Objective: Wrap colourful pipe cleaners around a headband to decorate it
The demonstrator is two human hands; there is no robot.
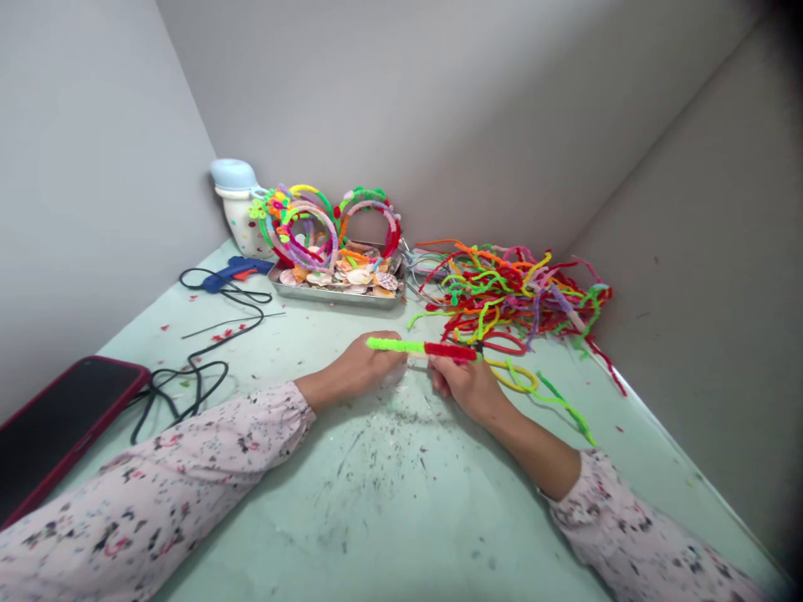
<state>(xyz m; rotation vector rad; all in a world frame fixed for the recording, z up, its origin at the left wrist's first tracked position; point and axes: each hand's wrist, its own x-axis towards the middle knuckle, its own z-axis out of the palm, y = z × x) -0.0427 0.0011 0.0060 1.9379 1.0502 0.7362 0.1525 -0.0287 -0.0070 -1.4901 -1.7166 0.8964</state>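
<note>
My left hand [351, 372] and my right hand [467, 389] both grip a straight fuzzy pipe cleaner [420, 347] above the pale green table. Its lime green half runs out past my left fingers, and its red half [450, 351] lies against my right fingers. The join between the colours sits between my hands, partly hidden by my fingertips. Just beyond my right hand lies a tangled heap of multicoloured pipe cleaners [514, 293]. A loose yellow loop [515, 376] and a green strand [565, 408] lie to its right.
A metal tray of seashells [335, 298] stands at the back, with pipe-cleaner hoops [367, 219] leaning behind it. Also there are a white jar [237, 209], a blue glue gun [232, 272], a black cable [207, 359] and a phone in a red case [63, 426]. Grey walls enclose the table.
</note>
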